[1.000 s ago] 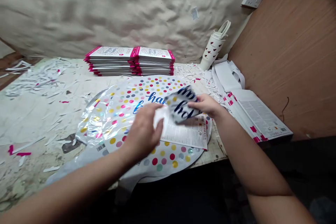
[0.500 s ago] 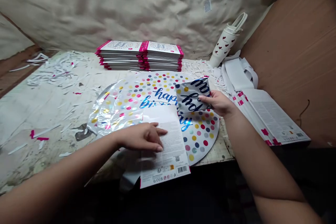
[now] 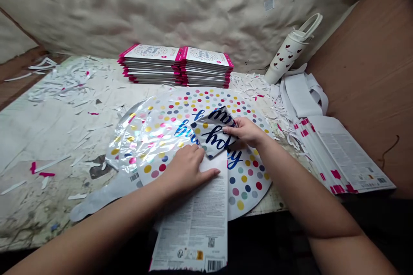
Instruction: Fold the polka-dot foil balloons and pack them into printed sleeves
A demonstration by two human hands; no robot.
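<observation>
My right hand (image 3: 247, 132) pinches a folded foil balloon (image 3: 214, 133), silver-white with dark blue lettering and dots, by its right side. The balloon's lower corner is at the top end of a printed paper envelope (image 3: 201, 219), which lies face down and reaches past the table's front edge. My left hand (image 3: 189, 167) grips that top end, thumb across the paper and fingertips partly hidden at its upper edge. Under both lie flat, unfolded foil balloons (image 3: 163, 135) with coloured dots and blue writing. Whether the folded balloon's corner is inside the envelope I cannot tell.
Two stacks of pink-edged packets (image 3: 176, 66) stand at the back. A white tumbler with hearts (image 3: 287, 56) leans at the back right. More envelopes (image 3: 348, 154) lie in a pile on the right. Paper scraps (image 3: 64, 81) litter the table.
My right hand has brought the folded balloon left and down, tilting it towards the envelope. My left hand has moved up to the envelope's top end, and the envelope has shifted nearer to me.
</observation>
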